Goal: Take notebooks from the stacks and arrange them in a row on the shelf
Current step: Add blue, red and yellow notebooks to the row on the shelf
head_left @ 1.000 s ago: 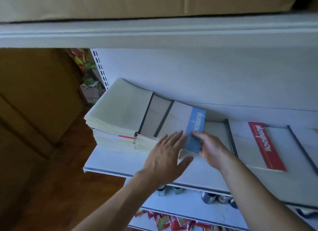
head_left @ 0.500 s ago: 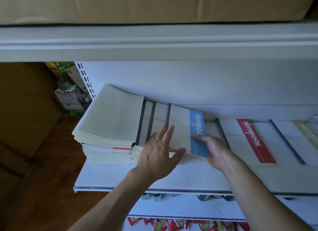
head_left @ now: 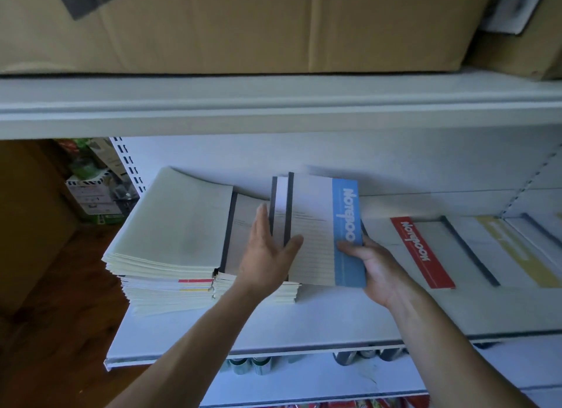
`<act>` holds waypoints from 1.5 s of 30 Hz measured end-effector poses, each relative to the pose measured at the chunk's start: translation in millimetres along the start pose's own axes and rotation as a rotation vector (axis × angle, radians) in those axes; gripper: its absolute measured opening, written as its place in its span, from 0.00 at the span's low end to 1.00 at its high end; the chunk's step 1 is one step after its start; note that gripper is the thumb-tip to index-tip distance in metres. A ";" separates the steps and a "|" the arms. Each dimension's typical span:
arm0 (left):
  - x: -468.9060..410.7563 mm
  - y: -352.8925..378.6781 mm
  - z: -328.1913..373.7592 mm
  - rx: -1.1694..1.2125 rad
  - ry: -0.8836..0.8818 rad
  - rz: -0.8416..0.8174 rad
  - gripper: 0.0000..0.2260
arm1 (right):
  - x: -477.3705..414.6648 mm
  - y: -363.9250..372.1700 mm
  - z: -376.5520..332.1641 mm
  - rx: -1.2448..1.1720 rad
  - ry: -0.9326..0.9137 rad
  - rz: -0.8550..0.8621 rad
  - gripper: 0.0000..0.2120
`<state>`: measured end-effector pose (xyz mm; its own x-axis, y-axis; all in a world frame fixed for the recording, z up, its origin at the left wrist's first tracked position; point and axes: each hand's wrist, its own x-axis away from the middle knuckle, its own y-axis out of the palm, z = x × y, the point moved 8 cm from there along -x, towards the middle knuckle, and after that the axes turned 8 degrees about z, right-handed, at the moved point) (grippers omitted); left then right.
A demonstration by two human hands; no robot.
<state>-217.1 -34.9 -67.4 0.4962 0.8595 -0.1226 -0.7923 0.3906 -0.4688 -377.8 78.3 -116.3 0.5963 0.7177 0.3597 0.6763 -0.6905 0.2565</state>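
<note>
right hand (head_left: 377,271) grips blue notebook (head_left: 316,225), tilted up | left hand (head_left: 264,261) clasps spine edge | stack (head_left: 282,292) beneath

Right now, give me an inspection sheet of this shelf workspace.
Surface: white metal shelf, notebooks lying on it.
Job's things: two stacks of pale notebooks at left; blue-banded notebook lifted, tilted; red-banded notebook and yellow-banded notebook flat at right.
Clutter: nothing seen.
Grippers: left hand holds the blue-banded notebook's spine edge; right hand grips its blue edge.
Cables: nothing seen.
Surroundings: brown cardboard box above; cans below; wooden floor at left.
</note>
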 end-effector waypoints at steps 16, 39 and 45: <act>26.7 192.3 47.2 0.541 -0.355 -0.015 0.21 | -9.5 -162.7 -54.4 0.418 -0.258 0.274 0.18; 24.9 252.2 28.0 0.296 -0.384 -0.016 0.07 | -58.7 -231.7 -36.3 0.917 -0.238 0.183 0.23; 25.4 258.0 16.8 0.457 -0.454 0.032 0.17 | -53.0 -228.1 -36.2 0.781 -0.262 0.183 0.06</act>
<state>-414.9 93.3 -176.8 0.3490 0.8880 0.2993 -0.9254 0.3769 -0.0393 -579.3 194.5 -161.3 0.7416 0.6646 0.0909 0.6065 -0.6064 -0.5142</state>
